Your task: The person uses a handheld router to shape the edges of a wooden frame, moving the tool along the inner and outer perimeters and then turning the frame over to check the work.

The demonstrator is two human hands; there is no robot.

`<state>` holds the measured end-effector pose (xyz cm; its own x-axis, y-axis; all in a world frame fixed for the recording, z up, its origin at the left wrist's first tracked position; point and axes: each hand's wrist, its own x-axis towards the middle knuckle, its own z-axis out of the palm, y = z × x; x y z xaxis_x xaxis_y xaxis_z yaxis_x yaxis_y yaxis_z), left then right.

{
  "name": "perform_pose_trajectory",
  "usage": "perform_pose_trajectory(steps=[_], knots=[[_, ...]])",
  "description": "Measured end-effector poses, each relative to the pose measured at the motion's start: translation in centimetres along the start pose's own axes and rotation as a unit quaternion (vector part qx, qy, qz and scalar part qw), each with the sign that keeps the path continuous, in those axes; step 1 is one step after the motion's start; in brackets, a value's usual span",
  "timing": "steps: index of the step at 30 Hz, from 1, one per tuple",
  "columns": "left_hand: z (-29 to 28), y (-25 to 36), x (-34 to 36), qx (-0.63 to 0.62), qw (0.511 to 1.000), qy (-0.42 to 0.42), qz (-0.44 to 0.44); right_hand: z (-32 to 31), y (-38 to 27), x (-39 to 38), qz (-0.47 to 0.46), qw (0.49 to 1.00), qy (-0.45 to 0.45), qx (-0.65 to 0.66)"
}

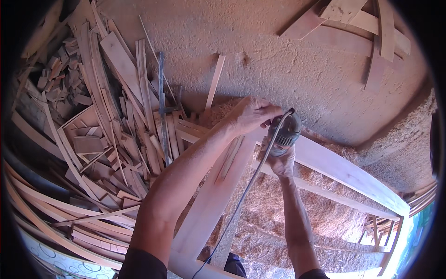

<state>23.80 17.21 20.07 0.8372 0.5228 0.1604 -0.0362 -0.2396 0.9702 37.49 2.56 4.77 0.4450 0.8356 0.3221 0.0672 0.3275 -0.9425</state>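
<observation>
Both forearms reach down; left hand (251, 114) and right hand (282, 163) clamp the sander (284, 134), sanding the wooden frame (334, 165); next needs steady pressure.

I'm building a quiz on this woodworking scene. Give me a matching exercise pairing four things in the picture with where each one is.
Things:
1. left hand
2. right hand
3. grey power cord
4. heap of wood offcuts

Places:
A. on the ground at the person's left
B. gripping the power tool from below
C. trailing down from the tool between the forearms
D. resting on top of the tool

Pairs: 1-D, 2-B, 3-C, 4-A
</observation>
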Motion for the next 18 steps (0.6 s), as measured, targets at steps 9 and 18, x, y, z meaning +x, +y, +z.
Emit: perform_pose_trajectory(steps=[9, 18], knots=[[-1.1, -14.3, -4.5, 0.437, 0.893, -0.100, 0.040, 2.3, 3.6, 1.3, 0.037, 0.999, 0.010, 0.024], [-0.2, -16.0, -2.6, 0.487, 0.855, -0.180, 0.008, 2.7, 6.2, 1.1, 0.028, 1.000, 0.010, 0.009]])
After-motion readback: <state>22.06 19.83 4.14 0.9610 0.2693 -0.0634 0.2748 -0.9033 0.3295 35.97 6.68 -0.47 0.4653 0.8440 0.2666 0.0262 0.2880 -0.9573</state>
